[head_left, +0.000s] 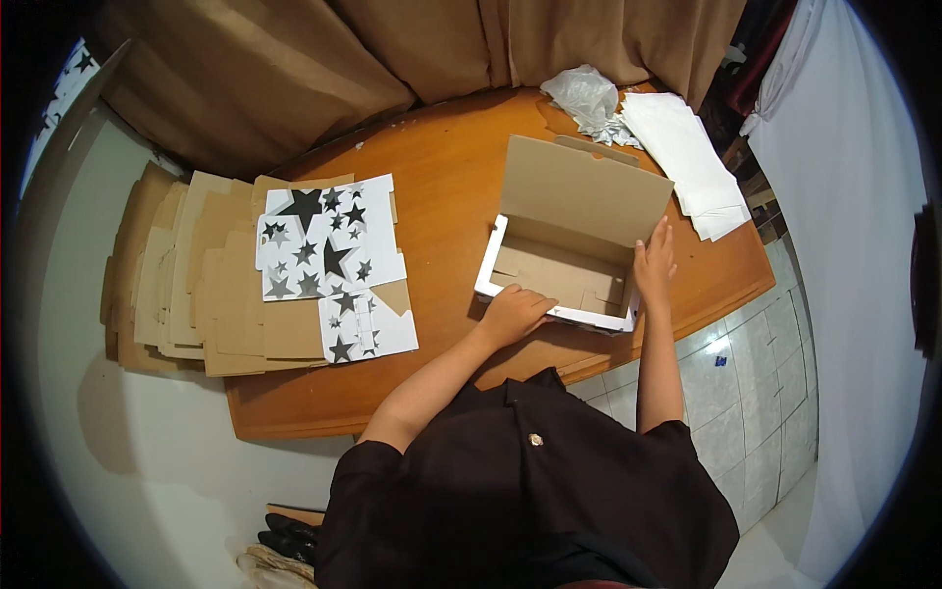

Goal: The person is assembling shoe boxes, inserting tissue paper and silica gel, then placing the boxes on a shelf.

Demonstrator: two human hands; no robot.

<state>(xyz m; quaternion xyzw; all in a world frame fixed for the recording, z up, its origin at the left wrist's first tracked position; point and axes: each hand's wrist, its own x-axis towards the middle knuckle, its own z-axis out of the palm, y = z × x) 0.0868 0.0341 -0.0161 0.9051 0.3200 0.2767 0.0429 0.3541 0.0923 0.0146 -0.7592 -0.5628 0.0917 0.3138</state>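
Observation:
A cardboard box [560, 262], brown inside with a white rim, stands on the wooden table before me. Its lid [581, 187] is raised and leans back on the far side. My left hand [515, 314] grips the near wall at the left, fingers bent over the rim. At the right end, my right hand [654, 261] holds the side wall near the lid's corner, fingers stretched upward along it. The underside of the box is hidden.
Flat cardboard blanks [235, 280] are piled at the left, the top ones white with black and grey stars [329, 240]. White paper sheets [687, 162] and a crumpled plastic bag [586, 98] lie at the far right. Brown curtains [432, 49] hang behind the table [442, 211].

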